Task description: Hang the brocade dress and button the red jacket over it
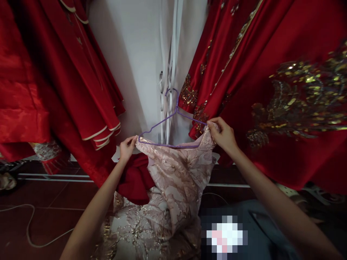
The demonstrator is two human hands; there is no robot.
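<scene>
A pale pink dress [173, 180] with gold floral brocade hangs in front of me on a purple hanger [162, 119]. My left hand [127, 148] pinches the dress's top edge at the left end of the hanger. At the other end, my right hand [222, 133] grips the opposite shoulder of the dress, fingers closed on the fabric. The hanger's hook points up, in front of a white strap-like upright; whether it touches this I cannot tell. A dark red cloth [137, 178] lies against the dress's left side.
Red garments [65, 72] hang on the left. More red garments with gold sequins [303, 94] hang on the right. Behind is a white wall [127, 47]. A thin cable [32, 227] runs over the dark tiled floor [59, 195], and a low metal rail [62, 177] stands behind.
</scene>
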